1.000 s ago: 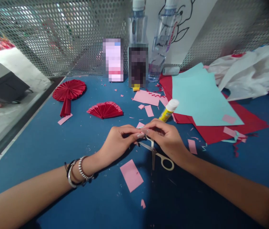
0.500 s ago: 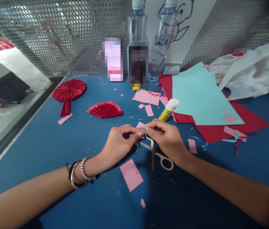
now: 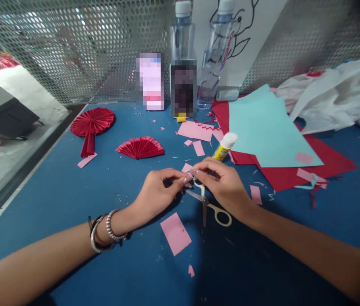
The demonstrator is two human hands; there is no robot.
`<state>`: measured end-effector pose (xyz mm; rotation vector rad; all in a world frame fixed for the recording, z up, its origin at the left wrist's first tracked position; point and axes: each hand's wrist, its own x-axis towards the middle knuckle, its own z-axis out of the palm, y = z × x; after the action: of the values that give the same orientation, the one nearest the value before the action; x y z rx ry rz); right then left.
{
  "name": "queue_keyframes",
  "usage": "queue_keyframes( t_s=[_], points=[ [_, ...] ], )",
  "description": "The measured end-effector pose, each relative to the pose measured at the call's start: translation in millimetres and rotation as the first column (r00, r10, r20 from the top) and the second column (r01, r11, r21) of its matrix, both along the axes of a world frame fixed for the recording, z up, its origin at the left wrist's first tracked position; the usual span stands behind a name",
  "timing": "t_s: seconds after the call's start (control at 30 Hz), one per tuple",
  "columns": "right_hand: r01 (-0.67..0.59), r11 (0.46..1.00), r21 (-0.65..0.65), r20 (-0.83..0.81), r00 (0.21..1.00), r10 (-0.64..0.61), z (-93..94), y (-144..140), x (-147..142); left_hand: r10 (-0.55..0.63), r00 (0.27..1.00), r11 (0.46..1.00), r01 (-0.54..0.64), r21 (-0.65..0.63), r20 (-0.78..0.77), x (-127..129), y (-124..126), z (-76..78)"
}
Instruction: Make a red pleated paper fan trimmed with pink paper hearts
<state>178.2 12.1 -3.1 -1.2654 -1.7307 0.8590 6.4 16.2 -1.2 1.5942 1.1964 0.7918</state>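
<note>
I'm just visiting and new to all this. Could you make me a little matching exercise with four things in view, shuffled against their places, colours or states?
Column one:
1. Scissors
2. Glue stick
3. Pale blue-green sheet
4. Left hand

Column two:
A. Lying on red paper
B. Bracelets around its wrist
C. Spread open
D. Yellow and white

Right pairs: 1-C, 2-D, 3-A, 4-B.
</note>
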Motion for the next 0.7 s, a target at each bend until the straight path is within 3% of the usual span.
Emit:
queue_keyframes(
  t_s=[0.07,0.1,0.17,0.27,0.37,0.47,0.57,0.7],
  points=[
    [-0.068,0.996,0.059,0.159,0.986,0.058,13.0,-2.5,9.5,0.036,0.999,0.999,-0.036,-0.027,0.015,-1.2,0.4,0.6],
    [-0.160,0.984,0.076,0.293,0.947,0.131,19.7,-4.5,15.6,0.053,0.998,0.998,-0.052,-0.041,0.028,-2.0,0.8,0.7],
    [-0.362,0.930,0.055,0.577,0.772,0.266,29.8,-10.0,28.1,0.078,0.995,0.995,-0.074,-0.067,0.060,-3.6,1.9,0.3],
    [-0.476,0.878,0.040,0.813,0.527,0.249,31.8,-20.0,39.8,0.119,0.987,0.991,-0.110,-0.077,0.110,-5.2,3.3,-1.0],
    [-0.528,0.847,0.056,0.904,0.387,0.181,25.2,-29.0,37.6,0.135,0.983,0.990,-0.129,-0.055,0.124,-5.7,3.4,-1.5],
    [-0.535,0.843,0.055,0.945,0.300,0.129,24.6,-34.7,28.6,0.139,0.981,0.990,-0.134,-0.049,0.133,-5.6,2.6,-0.3],
    [-0.478,0.878,0.026,0.954,0.273,0.121,32.3,-36.7,22.4,0.152,0.976,0.988,-0.145,-0.056,0.157,-5.2,2.0,1.1],
    [-0.383,0.918,-0.101,0.949,0.241,0.204,39.4,-38.8,18.2,0.148,0.973,0.988,-0.137,-0.071,0.175,-5.0,2.4,1.7]
  ],
)
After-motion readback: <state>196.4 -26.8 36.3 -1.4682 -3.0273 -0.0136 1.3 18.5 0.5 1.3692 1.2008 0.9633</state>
